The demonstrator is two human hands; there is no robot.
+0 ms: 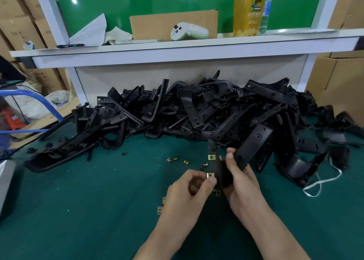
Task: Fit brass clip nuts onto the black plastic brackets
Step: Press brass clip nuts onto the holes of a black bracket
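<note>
My right hand (239, 181) grips a black plastic bracket (220, 167) above the green mat. One brass clip nut (211, 157) sits on the bracket's upper edge. My left hand (189, 190) pinches a second brass clip nut (210, 175) against the bracket's lower edge, thumb on top. Loose brass clip nuts (171, 159) lie on the mat just left of the bracket, and more clip nuts (162, 205) lie beside my left wrist. A big heap of black brackets (197, 110) fills the back of the mat.
A white shelf (177, 47) crosses above the heap, carrying a white controller (189, 31), a cardboard piece and a yellow bottle (248, 9). A white cord (323, 179) lies at right. Cardboard boxes (334, 78) stand on both sides, and a grey box edge (6, 187) at left.
</note>
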